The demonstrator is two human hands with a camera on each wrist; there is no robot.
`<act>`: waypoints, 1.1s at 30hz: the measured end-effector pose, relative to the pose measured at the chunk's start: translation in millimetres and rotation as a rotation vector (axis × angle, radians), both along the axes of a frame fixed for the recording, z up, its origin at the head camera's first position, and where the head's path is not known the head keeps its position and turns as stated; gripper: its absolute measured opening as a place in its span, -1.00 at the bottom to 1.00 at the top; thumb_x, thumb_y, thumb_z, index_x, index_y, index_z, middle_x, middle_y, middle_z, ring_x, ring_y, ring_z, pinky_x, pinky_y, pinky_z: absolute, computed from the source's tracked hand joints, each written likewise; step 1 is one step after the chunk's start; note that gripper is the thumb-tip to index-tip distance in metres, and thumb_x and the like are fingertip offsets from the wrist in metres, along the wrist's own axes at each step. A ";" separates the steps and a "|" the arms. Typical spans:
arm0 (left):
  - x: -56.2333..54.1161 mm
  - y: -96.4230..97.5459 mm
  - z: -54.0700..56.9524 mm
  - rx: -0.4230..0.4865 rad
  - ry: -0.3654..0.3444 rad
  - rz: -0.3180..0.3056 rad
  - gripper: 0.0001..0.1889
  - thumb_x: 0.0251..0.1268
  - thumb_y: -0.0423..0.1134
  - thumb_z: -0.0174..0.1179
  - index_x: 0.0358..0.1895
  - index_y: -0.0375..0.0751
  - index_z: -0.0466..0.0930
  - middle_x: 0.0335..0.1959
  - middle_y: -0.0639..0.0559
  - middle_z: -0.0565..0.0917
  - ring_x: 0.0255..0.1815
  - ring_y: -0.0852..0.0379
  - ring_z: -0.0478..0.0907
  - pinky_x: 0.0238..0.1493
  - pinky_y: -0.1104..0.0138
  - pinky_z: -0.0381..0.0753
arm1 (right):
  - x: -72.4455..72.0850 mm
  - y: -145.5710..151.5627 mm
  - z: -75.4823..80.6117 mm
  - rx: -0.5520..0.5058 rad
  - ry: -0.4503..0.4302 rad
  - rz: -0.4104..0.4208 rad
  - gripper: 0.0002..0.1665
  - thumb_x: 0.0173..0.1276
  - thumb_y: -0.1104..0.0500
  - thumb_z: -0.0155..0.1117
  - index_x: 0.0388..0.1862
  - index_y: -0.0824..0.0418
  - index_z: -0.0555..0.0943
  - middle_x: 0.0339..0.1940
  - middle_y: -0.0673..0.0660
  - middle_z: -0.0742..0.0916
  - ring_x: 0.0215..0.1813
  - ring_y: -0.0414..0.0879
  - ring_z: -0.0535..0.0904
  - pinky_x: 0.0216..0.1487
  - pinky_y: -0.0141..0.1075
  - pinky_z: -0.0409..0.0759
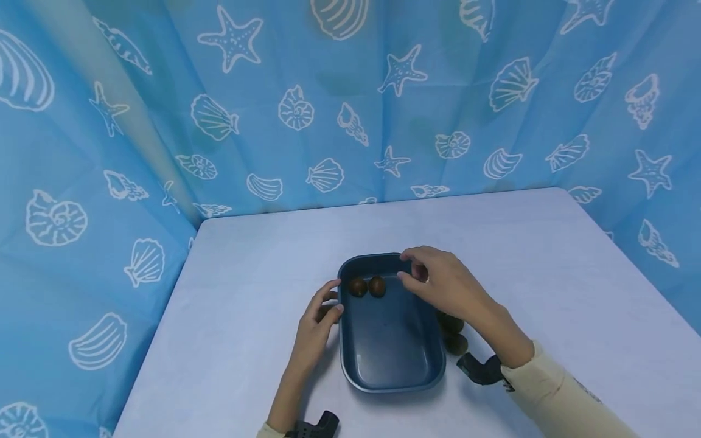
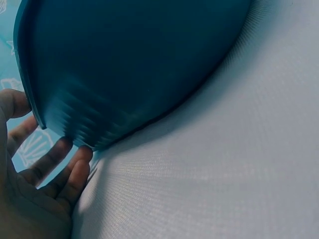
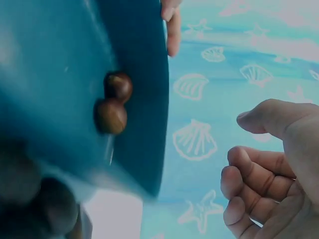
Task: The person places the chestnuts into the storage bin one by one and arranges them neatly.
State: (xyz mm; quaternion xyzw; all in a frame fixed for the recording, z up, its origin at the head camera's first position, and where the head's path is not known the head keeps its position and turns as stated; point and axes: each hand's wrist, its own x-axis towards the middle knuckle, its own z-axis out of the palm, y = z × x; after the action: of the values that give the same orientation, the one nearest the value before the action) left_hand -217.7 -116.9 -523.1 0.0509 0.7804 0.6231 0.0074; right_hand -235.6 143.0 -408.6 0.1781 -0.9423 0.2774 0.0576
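In the head view a dark blue rectangular tray (image 1: pixel 391 359) lies on the table. Two glossy reddish-brown round things (image 1: pixel 358 288), chestnut-like, sit inside its far left corner; the right wrist view shows the pair (image 3: pixel 111 115) touching. My left hand (image 1: pixel 320 319) rests its fingertips against the tray's left side, with fingers (image 2: pixel 75 181) lightly bent along the outer wall. Above the far right corner hovers my right hand (image 1: pixel 443 280), thumb apart from its curved fingers. Nothing lies between the thumb (image 3: pixel 266 117) and fingers in the right wrist view.
Dark brown round things (image 1: pixel 456 344) lie outside the tray's right wall, partly hidden by the right forearm; they look dark and blurred (image 3: pixel 57 204) in the right wrist view. A white cloth covers the table (image 1: pixel 263 274). Blue shell-patterned curtains (image 1: pixel 350 91) hang behind and beside it.
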 end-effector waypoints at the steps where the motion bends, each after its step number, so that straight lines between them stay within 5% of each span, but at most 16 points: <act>1: -0.1 0.0 -0.2 0.000 0.002 0.001 -0.54 0.53 -0.14 0.08 0.41 0.34 0.39 0.22 0.00 0.52 0.15 0.02 0.57 0.08 0.12 0.59 | 4.2 5.6 0.4 -0.010 -0.002 -0.007 -0.61 0.40 0.05 0.32 0.12 0.21 0.63 -0.47 -0.07 0.53 -0.38 -0.15 0.45 -0.38 -0.24 0.47; 11: 0.4 -1.2 1.8 -0.012 -0.016 0.013 -0.54 0.52 -0.10 0.08 0.40 0.38 0.39 0.22 0.01 0.52 0.13 0.04 0.58 0.08 0.12 0.60 | 32.5 61.4 -20.0 -0.009 0.086 -0.120 -0.73 0.33 0.18 0.38 -0.02 0.21 0.66 -0.50 -0.09 0.52 -0.40 -0.15 0.45 -0.50 -0.34 0.45; 21: 0.6 0.9 0.6 -0.015 -0.026 0.025 -0.54 0.50 -0.10 0.09 0.40 0.37 0.39 0.20 0.04 0.52 0.12 0.03 0.58 0.08 0.09 0.60 | 39.1 101.7 -48.0 0.088 0.031 -0.213 -0.64 0.28 0.16 0.41 -0.01 0.32 0.65 -0.53 -0.05 0.51 -0.46 -0.14 0.39 -0.51 -0.31 0.39; 33: 0.3 3.9 0.3 -0.020 -0.001 0.018 -0.54 0.52 -0.12 0.07 0.41 0.35 0.38 0.22 -0.02 0.52 0.12 0.00 0.58 0.07 0.10 0.60 | 40.6 119.7 -63.7 0.129 -0.088 -0.254 -0.49 0.21 0.09 0.48 0.05 0.35 0.63 -0.51 -0.02 0.51 -0.50 -0.14 0.36 -0.57 -0.30 0.34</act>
State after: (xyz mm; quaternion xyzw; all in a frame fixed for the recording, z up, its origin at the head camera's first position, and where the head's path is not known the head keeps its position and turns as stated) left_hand -217.4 -113.0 -522.8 0.0438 0.7870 0.6154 0.0027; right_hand -195.1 262.7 -472.2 0.0484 -0.9747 0.2144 0.0395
